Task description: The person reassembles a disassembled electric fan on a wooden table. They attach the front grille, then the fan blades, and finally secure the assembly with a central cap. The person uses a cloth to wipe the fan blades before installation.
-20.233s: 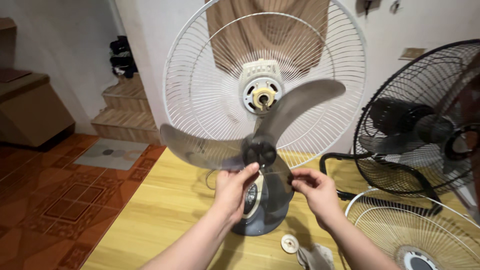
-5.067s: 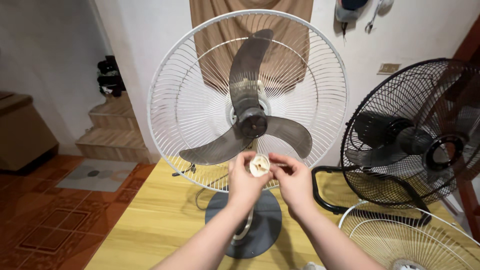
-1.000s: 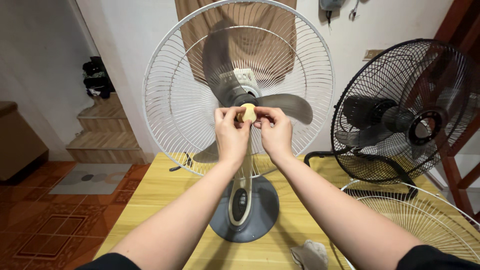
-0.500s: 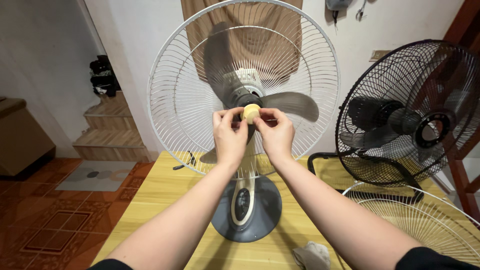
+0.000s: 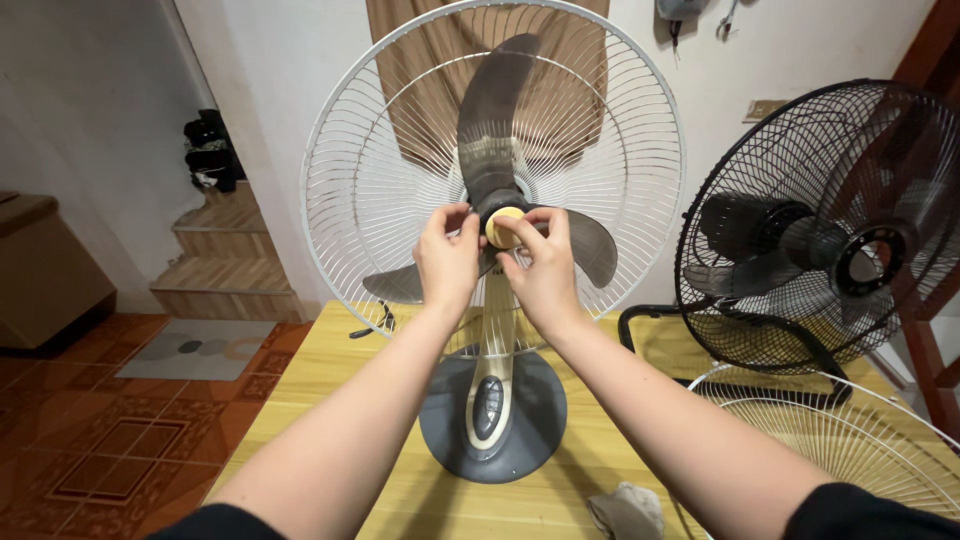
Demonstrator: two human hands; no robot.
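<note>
- Steps (image 5: 235, 255) and tiled floor (image 5: 120, 440): far left, well apart from the work; table edge (image 5: 262, 400) drops off on that side.
- Left hand (image 5: 447, 258): raised at fan hub, fingers curled against dark hub beside cream cap; firm hold or mere touch impossible to tell.
- Cream blade cap (image 5: 503, 226): seated on hub centre of grey blade (image 5: 495, 120), pinched between both hands.
- Right hand (image 5: 542, 270): thumb and fingers closed on cap.
- Progress, judged: blade mounted inside white rear guard (image 5: 345, 190); cap on, seemingly mid-tightening; front guard (image 5: 850, 450) lying near right, not fitted.
- Room: black fan (image 5: 800, 230) close at right; rag (image 5: 625, 510) near; open tabletop around grey base (image 5: 440, 420).
</note>
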